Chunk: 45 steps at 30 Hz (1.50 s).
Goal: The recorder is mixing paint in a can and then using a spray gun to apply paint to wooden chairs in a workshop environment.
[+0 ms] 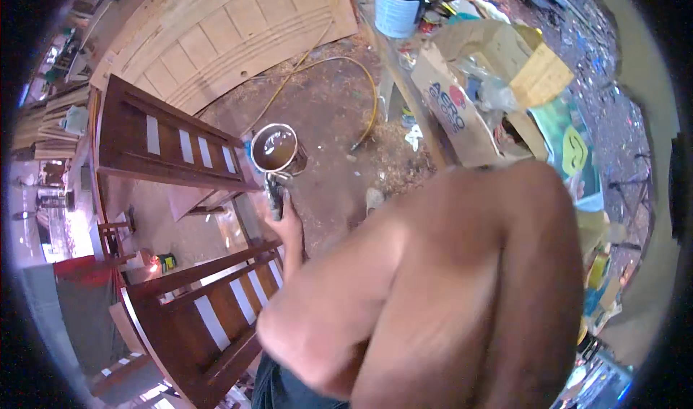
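My left hand [285,219] is closed around a dark, stained handle-like tool [274,198], whose exact kind I cannot tell. The tool's upper end meets the rim of a round can [299,160] of glossy brown liquid. That can appears close to the end of a dark brown panelled wooden piece [178,174] with white rectangular strips. A bent bare arm [460,279], large and blurred, fills the lower right foreground. My right hand is out of view.
Another dark panelled wooden piece [184,322] stands lower left. A pale panelled wooden door [216,35] lies behind, near a yellow hose [374,92] on the dirt floor. At right, a wooden bench edge [403,81] bears a large metal can [398,11] and a cardboard box [460,119].
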Tool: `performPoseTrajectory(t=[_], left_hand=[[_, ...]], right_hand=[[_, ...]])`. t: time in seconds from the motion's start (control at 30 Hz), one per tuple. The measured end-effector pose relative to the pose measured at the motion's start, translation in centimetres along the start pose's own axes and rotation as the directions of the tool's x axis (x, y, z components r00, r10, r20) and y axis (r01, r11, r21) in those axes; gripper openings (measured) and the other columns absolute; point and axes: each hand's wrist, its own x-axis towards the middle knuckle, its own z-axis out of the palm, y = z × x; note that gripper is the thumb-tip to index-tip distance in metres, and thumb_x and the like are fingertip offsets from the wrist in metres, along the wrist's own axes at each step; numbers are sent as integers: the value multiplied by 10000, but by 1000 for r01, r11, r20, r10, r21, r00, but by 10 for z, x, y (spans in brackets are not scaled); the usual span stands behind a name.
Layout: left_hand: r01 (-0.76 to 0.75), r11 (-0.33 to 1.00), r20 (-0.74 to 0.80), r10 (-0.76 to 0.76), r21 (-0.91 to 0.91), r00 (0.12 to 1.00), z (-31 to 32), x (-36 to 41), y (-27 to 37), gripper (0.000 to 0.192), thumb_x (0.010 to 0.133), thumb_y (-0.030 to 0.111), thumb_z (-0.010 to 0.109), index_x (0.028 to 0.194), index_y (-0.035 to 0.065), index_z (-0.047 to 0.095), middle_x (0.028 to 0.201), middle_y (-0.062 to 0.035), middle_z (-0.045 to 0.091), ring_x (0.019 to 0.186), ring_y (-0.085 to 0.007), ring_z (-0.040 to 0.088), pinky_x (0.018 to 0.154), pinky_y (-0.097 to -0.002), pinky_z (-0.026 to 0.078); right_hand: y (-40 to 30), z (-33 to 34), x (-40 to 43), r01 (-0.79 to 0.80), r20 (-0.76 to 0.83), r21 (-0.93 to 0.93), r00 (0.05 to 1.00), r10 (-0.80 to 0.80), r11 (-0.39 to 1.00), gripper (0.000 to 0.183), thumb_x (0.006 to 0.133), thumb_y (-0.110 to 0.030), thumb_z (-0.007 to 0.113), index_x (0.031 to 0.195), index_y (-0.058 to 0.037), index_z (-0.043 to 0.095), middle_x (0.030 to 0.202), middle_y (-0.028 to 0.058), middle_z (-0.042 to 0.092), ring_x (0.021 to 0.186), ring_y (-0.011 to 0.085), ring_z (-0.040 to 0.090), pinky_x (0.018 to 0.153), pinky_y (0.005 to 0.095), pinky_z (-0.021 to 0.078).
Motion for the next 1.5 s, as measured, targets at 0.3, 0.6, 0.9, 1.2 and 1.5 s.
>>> performPoseTrajectory(t=[0.3, 0.6, 0.9, 1.2, 1.5], left_hand=[[75, 988, -87, -63, 135, 994, 59, 67, 21, 261, 848, 261, 719, 769, 27, 634, 609, 7, 555, 522, -83, 468, 503, -258, 374], [244, 904, -40, -246, 351, 968, 127, 134, 63, 184, 862, 168, 696, 919, -1, 654, 709, 9, 598, 634, -90, 509, 573, -253, 411], [143, 990, 107, -140, -19, 984, 138, 240, 17, 102, 884, 102, 667, 874, 6, 635, 717, 54, 543, 601, -34, 444, 519, -196, 341], [137, 990, 166, -140, 28, 976, 159, 313, 37, 144, 863, 128, 699, 790, 68, 590, 597, 71, 462, 503, -24, 382, 447, -203, 277], [31, 1000, 286, -29, -4, 958, 166, 366, 30, 139, 893, 133, 659, 811, 42, 593, 609, 54, 476, 509, -35, 392, 450, -219, 274]], right_hand=[[-7, -82, 24, -38, -59, 36, 997, 40, 999, 209, 878, -133, 552, 752, 22, 614, 771, 184, 615, 617, 238, 484, 570, 356, 375], [-7, -161, 50, -23, -106, -98, 994, 12, 995, 208, 868, -185, 570, 808, 8, 618, 805, 171, 619, 668, 240, 501, 599, 362, 391], [40, -238, 74, -72, -130, -98, 990, 59, 993, 233, 859, -237, 589, 863, -7, 621, 838, 159, 622, 718, 243, 518, 629, 369, 407], [77, -283, 95, -109, -157, -295, 986, 64, 949, 277, 850, -289, 607, 919, -21, 624, 871, 147, 625, 769, 245, 535, 658, 375, 423], [108, -324, 108, -89, -214, -332, 977, 17, 939, 334, 840, -341, 626, 974, -35, 627, 904, 134, 628, 819, 247, 551, 688, 381, 439]])
